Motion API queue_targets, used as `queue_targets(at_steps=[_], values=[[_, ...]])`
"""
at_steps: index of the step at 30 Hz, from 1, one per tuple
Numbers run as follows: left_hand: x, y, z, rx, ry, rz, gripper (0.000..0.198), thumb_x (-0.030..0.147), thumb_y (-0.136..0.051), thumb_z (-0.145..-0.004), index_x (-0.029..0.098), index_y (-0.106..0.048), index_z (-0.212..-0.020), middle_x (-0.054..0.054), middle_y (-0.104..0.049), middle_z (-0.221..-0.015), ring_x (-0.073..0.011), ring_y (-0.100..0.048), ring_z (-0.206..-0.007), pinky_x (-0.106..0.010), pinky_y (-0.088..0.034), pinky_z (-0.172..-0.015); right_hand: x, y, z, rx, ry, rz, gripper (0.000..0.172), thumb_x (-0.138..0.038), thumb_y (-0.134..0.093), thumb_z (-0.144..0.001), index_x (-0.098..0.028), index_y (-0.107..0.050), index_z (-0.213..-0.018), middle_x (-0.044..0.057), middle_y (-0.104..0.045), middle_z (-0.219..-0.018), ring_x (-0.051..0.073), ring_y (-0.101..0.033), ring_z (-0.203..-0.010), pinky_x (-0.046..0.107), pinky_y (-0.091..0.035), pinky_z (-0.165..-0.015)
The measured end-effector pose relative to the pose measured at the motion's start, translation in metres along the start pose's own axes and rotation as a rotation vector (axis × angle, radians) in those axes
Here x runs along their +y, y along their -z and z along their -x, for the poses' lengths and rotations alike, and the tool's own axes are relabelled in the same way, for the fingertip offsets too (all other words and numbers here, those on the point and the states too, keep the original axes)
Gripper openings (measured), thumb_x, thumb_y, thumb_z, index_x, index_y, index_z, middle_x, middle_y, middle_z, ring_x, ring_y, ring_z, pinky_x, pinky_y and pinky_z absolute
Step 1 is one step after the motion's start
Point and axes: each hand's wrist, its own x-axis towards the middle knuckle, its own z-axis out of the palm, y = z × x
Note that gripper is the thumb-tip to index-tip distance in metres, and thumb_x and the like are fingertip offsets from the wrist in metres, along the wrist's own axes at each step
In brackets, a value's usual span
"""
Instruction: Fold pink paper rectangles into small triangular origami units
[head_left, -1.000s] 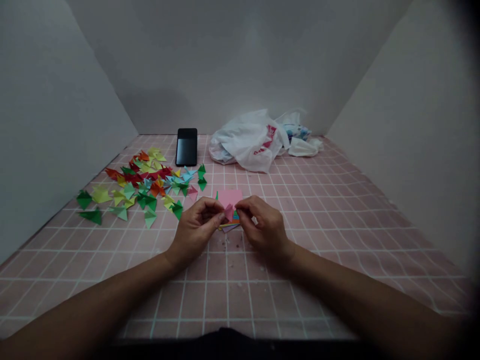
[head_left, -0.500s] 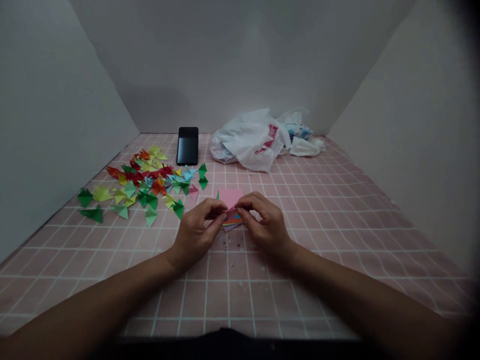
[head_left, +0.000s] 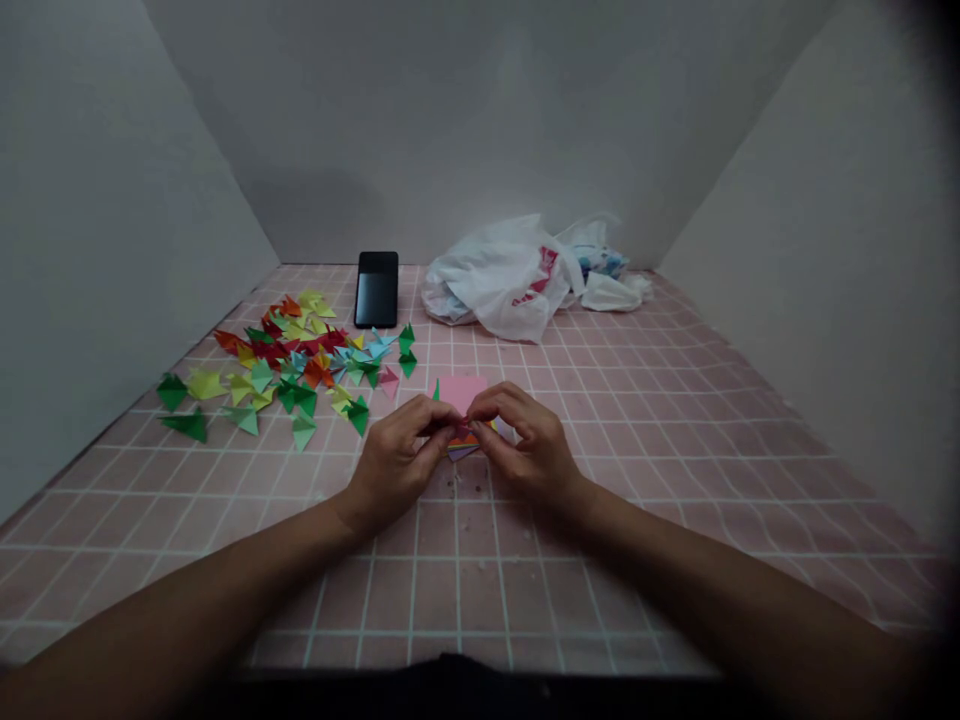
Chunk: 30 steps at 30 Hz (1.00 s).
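While the left hand (head_left: 397, 462) and right hand (head_left: 531, 450) meet at the fingertips, both pinch a small folded paper piece (head_left: 463, 432), mostly hidden, pink at its edge. Stack of coloured paper squares (head_left: 462, 393) sits under and just beyond the fingers, pink sheet on top. Folded paper triangles (head_left: 289, 375) lie left of the fingers. Black smartphone (head_left: 376, 290) and white plastic bag (head_left: 499, 280) are well beyond them, on a pink grid mat (head_left: 637, 500).
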Motion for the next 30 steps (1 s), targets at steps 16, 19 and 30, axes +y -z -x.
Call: queue_targets(at_steps=[16,19,30], values=[[0.0048,-0.0001,-0.0044,-0.05,0.163,0.121,0.008,0.015,-0.062,-0.084,0.019,-0.065,-0.089,-0.003,-0.065,-0.091,-0.0151,-0.064,-0.079,-0.027,-0.052,-0.071,-0.0009,-0.0019,0.0043,0.006,0.08,0.055,0.014,-0.009,-0.058,-0.095,-0.021,-0.066,-0.098,0.007,-0.064,-0.093,0.02,-0.064,-0.088,0.035,-0.055,-0.075],[0.0049,0.0002,-0.0049,-0.053,0.174,0.079,0.006,0.015,-0.063,-0.083,0.019,-0.066,-0.087,-0.002,-0.064,-0.086,-0.014,-0.063,-0.074,-0.026,-0.05,-0.068,-0.0008,-0.0024,0.0045,-0.005,0.071,0.047,0.015,-0.009,-0.057,-0.094,-0.022,-0.066,-0.097,0.006,-0.064,-0.093,0.019,-0.064,-0.089,0.035,-0.055,-0.075],[0.0005,-0.0004,-0.0062,0.08,0.316,0.235,0.004,0.021,-0.07,-0.079,0.019,-0.068,-0.081,-0.001,-0.068,-0.077,-0.014,-0.062,-0.068,-0.025,-0.05,-0.063,-0.0008,0.0007,0.0007,0.081,-0.052,0.029,0.01,-0.012,-0.054,-0.096,-0.021,-0.059,-0.096,0.005,-0.062,-0.09,0.018,-0.061,-0.083,0.034,-0.052,-0.074]])
